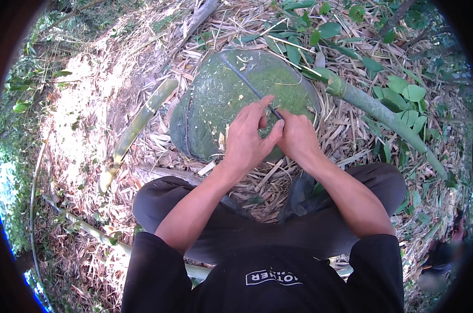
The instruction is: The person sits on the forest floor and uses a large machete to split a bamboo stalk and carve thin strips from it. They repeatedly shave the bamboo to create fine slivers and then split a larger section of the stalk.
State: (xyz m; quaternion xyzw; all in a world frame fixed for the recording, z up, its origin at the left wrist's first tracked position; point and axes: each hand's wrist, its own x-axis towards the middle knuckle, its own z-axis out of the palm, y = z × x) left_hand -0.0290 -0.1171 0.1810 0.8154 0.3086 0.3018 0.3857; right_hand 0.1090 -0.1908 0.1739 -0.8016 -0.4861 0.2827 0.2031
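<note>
A long, narrow dark bar [241,77], perhaps a blade seen edge-on, lies slantwise over a mossy green boulder [210,115]. Its far end is near the stone's back edge. My right hand [297,134] is closed in a fist around the near end and hides it. From the left, my left hand [248,134] reaches in with thumb and forefinger spread apart. The forefinger tip rests on or over the bar, and the thumb reaches to my right fist. Pale chips and scratches mark the boulder's top.
A cut bamboo piece [142,122] lies left of the boulder. A long green bamboo pole [382,112] slants along the right, among leafy plants [403,96]. Dry leaf litter [101,94] covers the ground. My bent legs [372,185] frame the boulder's near side. A grey branch [197,21] lies beyond.
</note>
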